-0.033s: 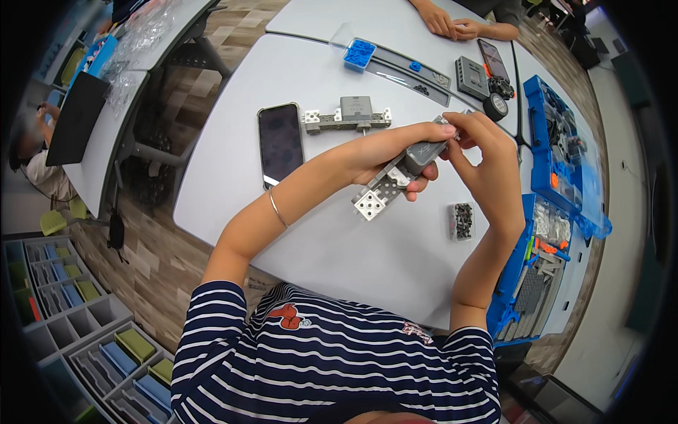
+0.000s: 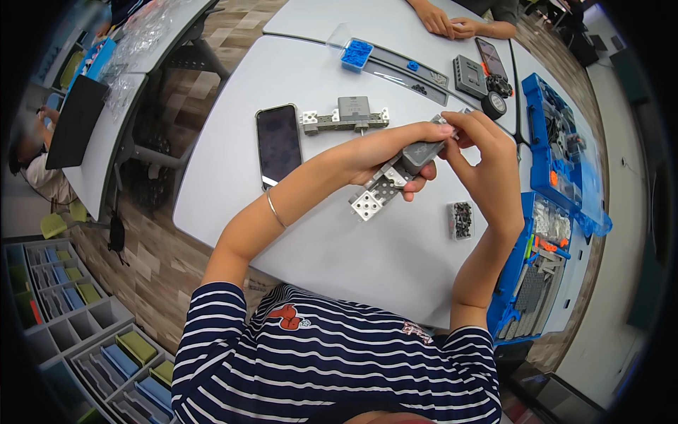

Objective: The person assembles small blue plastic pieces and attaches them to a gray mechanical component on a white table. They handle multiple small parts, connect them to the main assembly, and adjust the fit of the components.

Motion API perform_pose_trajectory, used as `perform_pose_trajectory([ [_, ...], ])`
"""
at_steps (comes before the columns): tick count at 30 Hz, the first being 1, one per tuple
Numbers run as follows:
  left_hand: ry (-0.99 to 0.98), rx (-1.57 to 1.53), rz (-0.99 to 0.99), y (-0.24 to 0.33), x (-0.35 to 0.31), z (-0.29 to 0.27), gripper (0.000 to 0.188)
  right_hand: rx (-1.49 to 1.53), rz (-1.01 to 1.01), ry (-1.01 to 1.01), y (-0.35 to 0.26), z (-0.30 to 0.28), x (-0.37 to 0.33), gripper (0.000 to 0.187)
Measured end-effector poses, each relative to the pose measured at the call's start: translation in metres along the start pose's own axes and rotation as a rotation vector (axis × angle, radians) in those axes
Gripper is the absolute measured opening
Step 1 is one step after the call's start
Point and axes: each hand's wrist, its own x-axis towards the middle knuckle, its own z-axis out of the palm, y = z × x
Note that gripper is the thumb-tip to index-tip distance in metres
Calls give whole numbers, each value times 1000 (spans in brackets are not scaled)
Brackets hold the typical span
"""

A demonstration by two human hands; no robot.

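My left hand (image 2: 378, 150) is wrapped around a grey building-set motor assembly (image 2: 420, 157), its thumb along the top and fingertips showing below. A white perforated corner piece (image 2: 367, 205) sits at the assembly's near end, tilted toward me. At the far end, my right hand (image 2: 484, 152) is closed in a pinch around a small light piece whose kind is mostly hidden by the fingers. Beyond my left forearm a similar motor assembly (image 2: 353, 110) rests on the table. Beside my right wrist stands a small clear box of dark pins (image 2: 461, 220).
A smartphone (image 2: 279, 141) lies left of the resting assembly. Farther off are a box of blue pins (image 2: 356, 55), a grey tray (image 2: 395, 79), a grey controller block (image 2: 470, 76) and a wheel (image 2: 494, 105). Blue parts cases (image 2: 540, 141) line the right. Another person's hands (image 2: 452, 27) rest across the table.
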Motion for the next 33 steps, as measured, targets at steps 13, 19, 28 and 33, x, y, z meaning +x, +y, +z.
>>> perform_pose_trajectory([
  [13,-188,229,165,29,-30,9,76,-205,-385,399,-19,4,0,34],
  [19,78,196,172,33,-39,13,67,-119,-402,409,-26,0,0,33],
  [28,234,1025,501,46,-57,24,48,-65,-412,301,-26,-5,0,39],
  [33,421,1364,825,36,-51,26,48,285,-148,114,-35,-19,-4,41],
])
